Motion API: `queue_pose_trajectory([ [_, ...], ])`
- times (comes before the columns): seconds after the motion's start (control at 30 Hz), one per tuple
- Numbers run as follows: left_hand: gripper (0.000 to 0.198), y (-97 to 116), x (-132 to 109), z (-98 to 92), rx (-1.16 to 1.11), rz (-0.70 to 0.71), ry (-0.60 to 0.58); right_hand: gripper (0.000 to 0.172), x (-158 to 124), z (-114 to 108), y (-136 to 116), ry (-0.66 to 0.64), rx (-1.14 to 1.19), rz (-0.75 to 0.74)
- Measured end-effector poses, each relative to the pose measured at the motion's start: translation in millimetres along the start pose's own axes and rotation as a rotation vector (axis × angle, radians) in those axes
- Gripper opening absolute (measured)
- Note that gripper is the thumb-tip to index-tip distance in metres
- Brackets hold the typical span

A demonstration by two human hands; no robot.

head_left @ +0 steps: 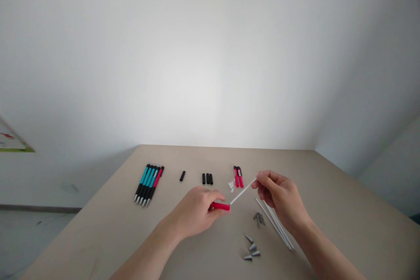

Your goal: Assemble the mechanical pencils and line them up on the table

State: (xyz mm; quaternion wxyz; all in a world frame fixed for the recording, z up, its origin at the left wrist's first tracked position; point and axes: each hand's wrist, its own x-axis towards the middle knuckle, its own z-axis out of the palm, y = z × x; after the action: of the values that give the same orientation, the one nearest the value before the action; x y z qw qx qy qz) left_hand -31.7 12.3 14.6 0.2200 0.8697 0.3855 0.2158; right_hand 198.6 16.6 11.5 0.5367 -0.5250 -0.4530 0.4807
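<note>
Forearms converging, hands (197, 210) pinching barrel (220, 206) — refill (243, 191)

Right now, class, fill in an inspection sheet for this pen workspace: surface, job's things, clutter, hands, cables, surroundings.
Surface: beige table, plain top.
Job's things: red barrel in left hand; white refill tube pinched by right hand, its lower end at the barrel's mouth.
Clutter: row of finished pens, teal and one red; black grip sleeves, one more lying apart; two red parts; spare white tubes; metal tips; small springs.
Hands: both closed on their parts.
Cables: nothing seen.
Surroundings: white wall; poster corner at left.
</note>
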Motion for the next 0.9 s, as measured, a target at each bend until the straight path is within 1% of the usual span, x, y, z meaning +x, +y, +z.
queue_pose_trajectory([
  [0.13, 0.016, -2, -1, 3.0, 0.069, 0.03, -0.005, 0.031, -5, 6, 3, -0.116, 0.05, -0.014],
  [0.2, 0.018, -4, -1, 3.7, 0.101, 0.038, -0.005, 0.029, -6, 8, 4, -0.147, 0.05, -0.028],
  [0.27, 0.019, -5, -1, 3.4, 0.115, 0.039, -0.008, 0.025, -7, 8, 5, -0.151, 0.011, -0.052],
  [0.33, 0.02, -5, -1, 2.8, 0.121, 0.037, -0.007, 0.019, -8, 8, 6, -0.134, -0.084, -0.09],
  [0.43, 0.02, -5, -1, 2.4, 0.11, 0.032, 0.019, 0.01, -10, 8, 6, -0.136, -0.305, -0.163],
  [0.57, 0.022, -6, -1, 2.3, 0.091, 0.019, 0.057, 0.012, -14, 11, 5, -0.195, -0.549, -0.239],
  [0.7, 0.021, -5, -2, 1.6, 0.111, 0.014, 0.096, 0.015, -18, 13, 2, -0.278, -0.669, -0.316],
  [0.9, 0.023, -5, -1, 2.1, 0.11, -0.002, 0.119, 0.019, -21, 13, 0, -0.435, -0.742, -0.401],
])
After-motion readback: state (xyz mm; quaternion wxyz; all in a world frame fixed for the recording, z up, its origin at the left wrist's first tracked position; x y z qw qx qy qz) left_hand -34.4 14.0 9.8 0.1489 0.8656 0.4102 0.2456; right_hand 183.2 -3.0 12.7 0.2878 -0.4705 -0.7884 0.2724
